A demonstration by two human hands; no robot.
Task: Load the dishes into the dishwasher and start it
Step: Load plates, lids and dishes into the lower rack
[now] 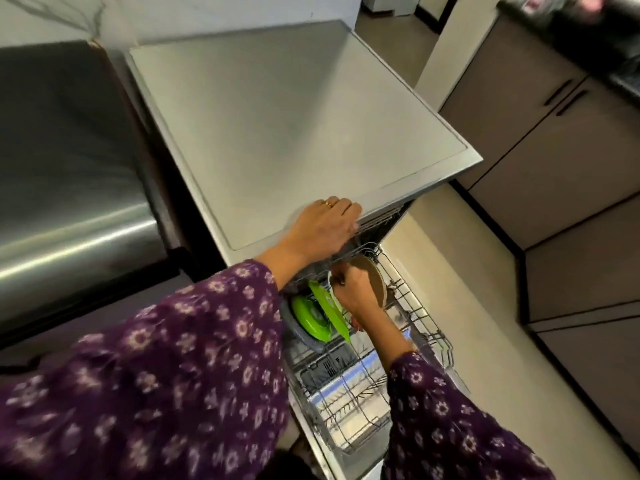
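Head cam, looking down at the open dishwasher [294, 133]. The lower rack [424, 320] is pulled out toward 5 o'clock of frame. Left hand [323, 226] is palm down on the machine's top front edge, near frame centre, fingers hooked over the lip and gripping it; ring [327, 203] on one finger. Right hand [353, 289] is just below it at 6 o'clock, fingers curled onto the rim of a beige plate [375, 278] that stands on edge at the far end of the rack. At 8 o'clock of that hand two green plates [311, 317] stand tilted, a grey plate [304, 336] beside them. The near half of the rack shows bare tines. Steel appliance [69, 168] at 9 o'clock, cabinets [571, 168] at 3 o'clock.
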